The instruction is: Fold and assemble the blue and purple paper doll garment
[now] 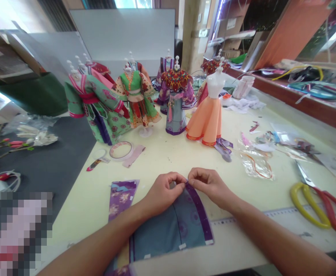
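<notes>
Just at the far end of a flat, blue-grey cloth panel (156, 234), the left hand (162, 191) and the right hand (209, 184) nearly meet, thumb and fingers of each pinched together on the tip of its curved, dark-purple fabric border (200, 212). The panel lies on the pale yellow tabletop (156, 161), spreading from the grip toward the person. The border's long axis runs nearer and rightward from the pinch — a gentle outward bow, dotted with small pale marks. Left of it, a thin dark line runs near and slightly right; faint purple round motifs sit between the two. Small white tabs edge the near side. Left of the grip, partly under the left forearm, lies a purple floral-print fabric strip (122, 197); well to the right rest metal scissors with yellow and red handles (310, 203).
</notes>
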Demonstrator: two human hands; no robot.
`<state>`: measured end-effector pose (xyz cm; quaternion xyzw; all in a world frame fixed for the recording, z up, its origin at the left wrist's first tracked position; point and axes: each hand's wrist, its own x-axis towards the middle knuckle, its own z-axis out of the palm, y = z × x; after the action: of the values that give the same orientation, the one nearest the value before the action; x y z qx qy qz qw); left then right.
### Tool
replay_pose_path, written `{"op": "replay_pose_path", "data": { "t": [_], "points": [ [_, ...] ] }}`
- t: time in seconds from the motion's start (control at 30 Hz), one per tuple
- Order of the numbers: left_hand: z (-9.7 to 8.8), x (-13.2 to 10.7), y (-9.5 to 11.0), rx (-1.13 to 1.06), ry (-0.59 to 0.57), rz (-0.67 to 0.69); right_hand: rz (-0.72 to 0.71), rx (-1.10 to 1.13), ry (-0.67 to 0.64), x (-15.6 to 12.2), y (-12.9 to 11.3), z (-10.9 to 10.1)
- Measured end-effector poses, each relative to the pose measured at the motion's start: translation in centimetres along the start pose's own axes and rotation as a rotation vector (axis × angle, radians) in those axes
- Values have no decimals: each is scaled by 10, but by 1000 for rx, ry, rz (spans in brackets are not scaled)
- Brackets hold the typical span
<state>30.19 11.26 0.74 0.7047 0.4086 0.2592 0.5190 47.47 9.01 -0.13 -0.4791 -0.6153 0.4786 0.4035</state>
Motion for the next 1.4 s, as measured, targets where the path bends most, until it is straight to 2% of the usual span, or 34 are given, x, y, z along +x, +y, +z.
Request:
{"op": "replay_pose_path", "data": {
  "t": [0.27, 0.53, 0.9, 1.1, 1.4],
  "points": [
    [-7, 2, -6, 121, -38, 9, 52, -113, 83, 2, 6, -1],
    [-6, 2, -13, 488, -24, 106, 70, -472, 91, 4, 12, 0],
    [-8, 1, -9, 568, -64, 111, 94, -726, 80, 3, 10, 2],
    [-8, 1, -10, 598, -72, 114, 106, -752, 70, 3, 8, 1],
    [-7, 1, -9, 638, -73, 123, 161, -558, 75, 8, 13, -7]
  ]
}}
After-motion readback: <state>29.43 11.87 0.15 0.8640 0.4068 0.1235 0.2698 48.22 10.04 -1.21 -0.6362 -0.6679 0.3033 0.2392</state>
